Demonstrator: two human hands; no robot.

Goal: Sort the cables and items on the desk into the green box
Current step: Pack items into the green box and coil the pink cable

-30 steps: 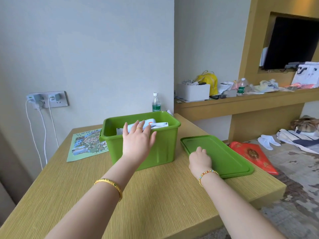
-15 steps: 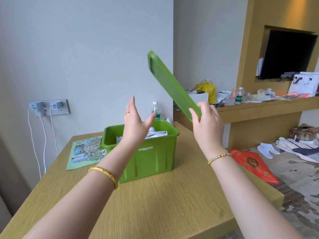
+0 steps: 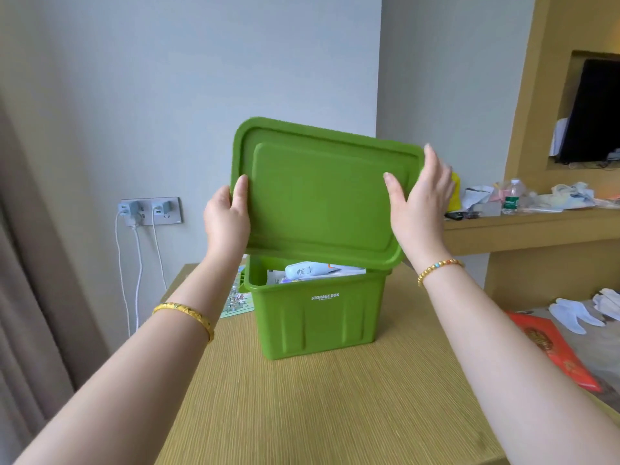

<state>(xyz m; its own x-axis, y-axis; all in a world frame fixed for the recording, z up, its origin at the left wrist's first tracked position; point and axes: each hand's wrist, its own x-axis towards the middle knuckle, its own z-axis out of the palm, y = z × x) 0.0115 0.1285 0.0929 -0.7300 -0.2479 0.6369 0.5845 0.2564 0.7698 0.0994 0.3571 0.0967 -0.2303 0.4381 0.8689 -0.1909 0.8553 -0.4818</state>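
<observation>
The green storage box [image 3: 315, 317] stands on the wooden desk [image 3: 318, 404], with white items [image 3: 312, 270] showing inside near its rim. Above it the green lid [image 3: 322, 193] is held tilted, its flat face toward me and its lower edge close over the box's back rim. My left hand [image 3: 226, 219] grips the lid's left edge, thumb on the front. My right hand [image 3: 419, 203] holds the lid's right edge with fingers spread along it.
A printed map sheet [image 3: 236, 305] lies on the desk left of the box. Chargers with white cables [image 3: 136, 263] hang from a wall socket [image 3: 151, 211]. A cluttered shelf [image 3: 523, 219] runs at right. A red packet [image 3: 553, 347] and white gloves [image 3: 577, 313] lie lower right.
The lid rose from the desk in my right hand, then swung over the box. My left hand left the box front and took the lid's left edge.
</observation>
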